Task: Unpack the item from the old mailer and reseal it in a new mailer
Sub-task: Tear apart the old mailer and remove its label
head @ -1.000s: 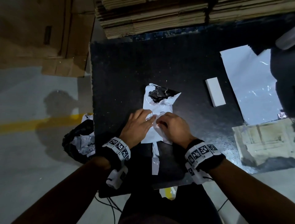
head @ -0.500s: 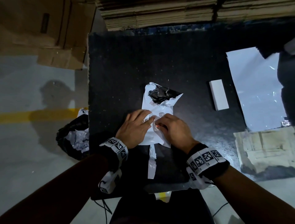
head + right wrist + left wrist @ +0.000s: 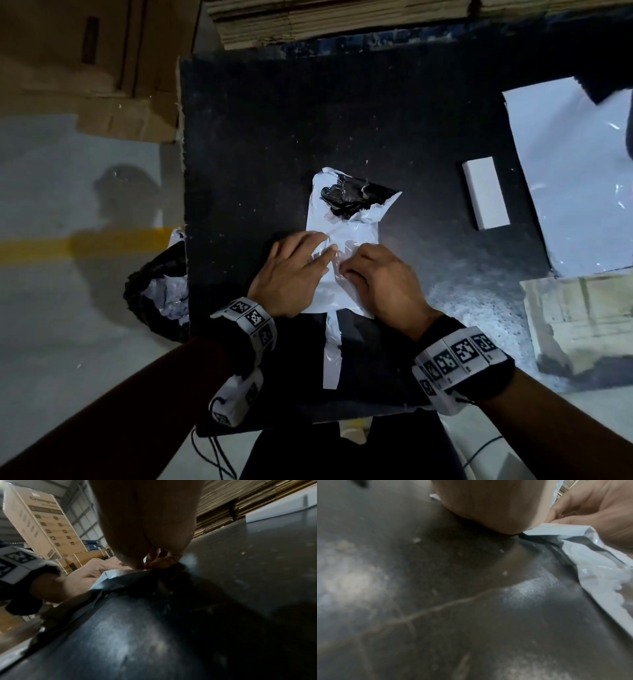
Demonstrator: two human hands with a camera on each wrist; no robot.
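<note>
Fingers of the left hand (image 3: 291, 274) lie nearly straight and flat on the near part of the torn white mailer (image 3: 346, 240), pressing it onto the black table (image 3: 260, 144). The right hand (image 3: 380, 284) has its fingers curled, and their tips pinch the plastic at the middle of the mailer, just beside the left fingertips. In the right wrist view the pinching fingertips are mostly hidden behind the palm, so how much plastic they hold is hard to tell. The left wrist view is blurred and shows only the heel of the hand, a creased edge of the mailer (image 3: 583, 555) and the other hand behind it.

The far end of the mailer is ripped open, and a crumpled black lining or item shows in the tear; which of the 2 it is I cannot tell. A narrow white strip (image 3: 332, 356) hangs from the near edge of the mailer toward the person.

To the right, well apart from the hands, lies a small white box (image 3: 485, 197), and beyond it a flat white mailer (image 3: 575, 192), cut off by the frame edge and partly covered by a dark shape at the corner. Near it lies a worn piece of cardboard (image 3: 582, 318). On the floor left of the table stands a black bag (image 3: 147, 301) with crumpled white plastic inside.
</note>
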